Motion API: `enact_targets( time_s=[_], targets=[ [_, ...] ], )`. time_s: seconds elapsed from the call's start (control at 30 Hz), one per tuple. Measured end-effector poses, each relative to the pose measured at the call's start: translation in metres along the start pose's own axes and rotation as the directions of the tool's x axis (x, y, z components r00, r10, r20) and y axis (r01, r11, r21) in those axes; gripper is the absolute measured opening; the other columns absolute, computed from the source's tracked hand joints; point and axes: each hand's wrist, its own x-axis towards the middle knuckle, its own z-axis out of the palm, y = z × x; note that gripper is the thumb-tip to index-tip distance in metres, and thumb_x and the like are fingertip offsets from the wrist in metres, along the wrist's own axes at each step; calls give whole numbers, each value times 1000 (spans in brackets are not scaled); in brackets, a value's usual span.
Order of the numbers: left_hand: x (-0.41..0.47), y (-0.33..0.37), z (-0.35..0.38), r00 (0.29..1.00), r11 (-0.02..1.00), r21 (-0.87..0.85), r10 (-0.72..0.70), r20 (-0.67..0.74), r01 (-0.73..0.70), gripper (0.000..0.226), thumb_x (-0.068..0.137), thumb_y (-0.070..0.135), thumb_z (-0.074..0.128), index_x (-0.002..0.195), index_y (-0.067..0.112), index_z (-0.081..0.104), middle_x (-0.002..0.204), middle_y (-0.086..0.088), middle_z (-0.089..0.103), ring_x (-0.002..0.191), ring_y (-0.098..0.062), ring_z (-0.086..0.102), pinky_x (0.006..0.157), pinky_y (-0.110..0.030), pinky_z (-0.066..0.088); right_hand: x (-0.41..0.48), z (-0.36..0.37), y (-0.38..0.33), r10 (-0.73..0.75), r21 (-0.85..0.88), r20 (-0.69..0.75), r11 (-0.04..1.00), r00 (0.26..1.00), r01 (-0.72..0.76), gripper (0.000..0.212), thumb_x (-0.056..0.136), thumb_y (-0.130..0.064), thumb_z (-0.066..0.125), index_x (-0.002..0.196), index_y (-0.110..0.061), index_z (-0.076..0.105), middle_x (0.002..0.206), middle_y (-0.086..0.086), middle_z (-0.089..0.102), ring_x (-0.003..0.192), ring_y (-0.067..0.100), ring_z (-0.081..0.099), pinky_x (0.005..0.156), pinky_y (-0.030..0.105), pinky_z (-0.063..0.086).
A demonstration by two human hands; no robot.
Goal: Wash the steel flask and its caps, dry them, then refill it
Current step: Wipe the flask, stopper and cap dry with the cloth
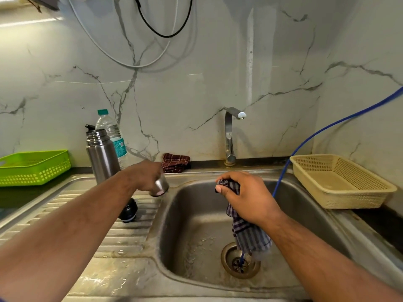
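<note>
The steel flask (102,158) stands upright and uncapped at the back of the ribbed drainboard (65,203), with a clear plastic water bottle (113,131) just behind it against the marble wall. The left hand (145,176) reaches out over the drainboard near the rim of the sink (196,203), its grip clenched round the steel cap (162,186) – a small cup shape tilted with its open mouth facing down and toward the camera. Beneath that forearm the black cap (128,211) lies on the drainboard ridges, apart from the flask. The right hand (246,197) is over the basin, its grip clasped round the bunched top of a checked cloth (250,236) – the rest of the cloth hangs down toward the drain (239,263). A blue hose (327,125) runs from the right wall down into the drain. The tap (230,136) rises behind the basin, and a folded maroon cloth (175,162) lies to its left at the wall. A green basket (32,168) sits on the worktop at far left, a beige basket (340,182) at right.
</note>
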Motion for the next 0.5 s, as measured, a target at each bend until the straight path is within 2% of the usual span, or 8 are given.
enact_targets(
  time_s=[0.03, 0.1, 0.2, 0.27, 0.33, 0.37, 0.43, 0.5],
  targets=[
    [-6, 8, 1, 999, 983, -177, 31, -40, -38, 58, 76, 28, 89, 125, 23, 59, 119, 1, 65, 103, -16, 61, 82, -29, 50, 0, -2, -1, 18, 14, -10, 1000, 1000, -18, 14, 96, -39, 68, 109, -35, 69, 105, -18, 66, 98, -3, 57, 85, 20, 45],
    [-25, 32, 7, 990, 857, -500, 64, -130, -121, 60, 72, 28, 93, 122, 31, 59, 114, 9, 63, 100, -9, 61, 78, -23, 47, 1, -9, -3, 120, 81, -38, 990, 992, -117, 22, 95, -40, 69, 116, -38, 63, 107, -21, 61, 98, -3, 56, 79, 14, 42],
    [-47, 61, 28, 976, 660, -728, 41, -214, -187, 60, 69, 34, 93, 118, 37, 59, 114, 13, 65, 105, -6, 62, 82, -21, 48, 5, -19, 1, 398, 284, -91, 889, 913, -359, 44, 90, -44, 73, 126, -36, 49, 106, -18, 53, 100, 4, 56, 75, 13, 44],
    [-53, 70, 43, 974, 512, -838, -14, -226, -187, 64, 67, 36, 95, 121, 35, 61, 113, 10, 70, 105, -7, 67, 87, -23, 52, 11, -24, 8, 618, 588, -35, 648, 785, -484, 49, 87, -38, 78, 127, -25, 52, 106, -8, 63, 100, 15, 64, 86, 32, 56],
    [-54, 73, 52, 982, 362, -920, -52, -182, -151, 68, 64, 38, 96, 123, 31, 64, 111, 7, 74, 104, -9, 70, 92, -28, 55, 16, -30, 20, 712, 816, 81, 354, 697, -457, 29, 88, -22, 75, 114, -11, 66, 102, 9, 75, 91, 25, 71, 85, 41, 58],
    [-54, 73, 56, 987, 287, -948, -40, -154, -136, 68, 63, 38, 96, 123, 29, 66, 112, 5, 75, 106, -11, 70, 96, -32, 56, 18, -34, 22, 720, 867, 127, 253, 683, -429, 14, 89, -14, 72, 101, -7, 69, 98, 13, 76, 87, 26, 71, 83, 41, 57],
    [-55, 75, 62, 996, 123, -989, 27, -85, -88, 66, 66, 32, 95, 125, 25, 65, 118, 0, 74, 111, -16, 70, 101, -39, 56, 19, -37, 24, 705, 906, 184, 148, 684, -396, 2, 89, -3, 67, 90, -2, 69, 97, 16, 74, 88, 29, 69, 87, 44, 55],
    [-54, 76, 66, 995, -56, -998, 92, -31, -26, 63, 72, 22, 88, 129, 19, 63, 125, -8, 71, 113, -23, 71, 103, -45, 54, 19, -38, 26, 673, 920, 207, 114, 710, -375, 12, 88, 6, 65, 99, 5, 68, 106, 21, 74, 95, 33, 69, 94, 43, 56]
  ],
)
